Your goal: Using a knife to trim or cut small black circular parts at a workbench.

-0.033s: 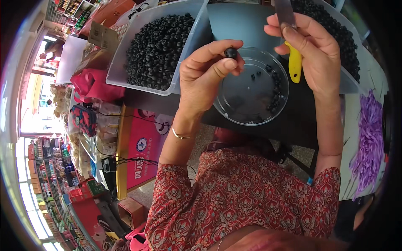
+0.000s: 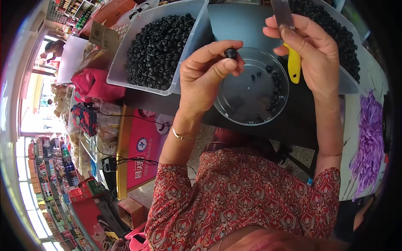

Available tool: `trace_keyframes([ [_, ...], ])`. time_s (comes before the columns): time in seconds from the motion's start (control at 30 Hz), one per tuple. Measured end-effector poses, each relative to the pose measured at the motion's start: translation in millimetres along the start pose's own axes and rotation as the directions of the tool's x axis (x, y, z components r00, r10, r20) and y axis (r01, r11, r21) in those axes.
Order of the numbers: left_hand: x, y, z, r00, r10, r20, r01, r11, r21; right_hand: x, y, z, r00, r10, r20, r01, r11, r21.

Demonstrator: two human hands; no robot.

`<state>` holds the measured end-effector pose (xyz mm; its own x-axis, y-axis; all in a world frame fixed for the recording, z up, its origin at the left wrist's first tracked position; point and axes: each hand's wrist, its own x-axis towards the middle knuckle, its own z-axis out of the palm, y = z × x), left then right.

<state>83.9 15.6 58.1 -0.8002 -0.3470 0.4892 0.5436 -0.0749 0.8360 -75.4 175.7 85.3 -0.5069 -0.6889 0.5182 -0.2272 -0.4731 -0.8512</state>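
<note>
Pinched between the thumb and fingers of my left hand is a small round black bead-like piece. My right hand grips a knife with a yellow handle, its metal blade pointing up and away from me. The blade is apart from the black piece. Between and below the hands stands a round clear shallow dish, with small black bits gathered mostly along its right side. Left of my left hand, a translucent plastic bin holds a heap of black pieces, many with ring-like openings.
Behind my right hand stands another bin with black pieces. A purple shredded bundle lies on a pale surface at right. The dark table carries the dish. At left are a pink bag, black cables and stocked shelves.
My right hand and the knife have shifted very slightly left. My left hand keeps the black piece in the same place.
</note>
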Motion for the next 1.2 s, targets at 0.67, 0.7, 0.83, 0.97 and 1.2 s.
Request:
trace_keyframes([
  [0.67,-16.3,15.4,14.4,0.999,-0.004,-0.04,0.013,0.974,0.227,-18.4,-17.2,40.6,0.965,-0.087,0.249,0.129,0.979,-0.157],
  [0.7,-16.7,14.0,17.9,0.999,-0.005,-0.041,0.014,0.975,0.22,-18.8,-17.9,38.5,0.957,-0.103,0.272,0.168,0.96,-0.225],
  [0.83,-12.1,13.4,30.8,1.0,-0.004,-0.013,0.006,0.989,0.146,-26.6,-20.7,37.3,0.979,-0.031,0.199,0.07,0.979,-0.193],
  [0.97,-11.0,14.5,29.0,0.999,0.03,-0.02,-0.025,0.98,0.198,-23.8,-16.7,36.9,0.976,-0.032,0.216,0.085,0.968,-0.238],
  [1.2,-10.4,14.0,28.0,0.995,0.084,0.052,-0.096,0.945,0.313,-18.3,-6.0,22.7,0.976,0.065,0.209,-0.009,0.967,-0.256],
])
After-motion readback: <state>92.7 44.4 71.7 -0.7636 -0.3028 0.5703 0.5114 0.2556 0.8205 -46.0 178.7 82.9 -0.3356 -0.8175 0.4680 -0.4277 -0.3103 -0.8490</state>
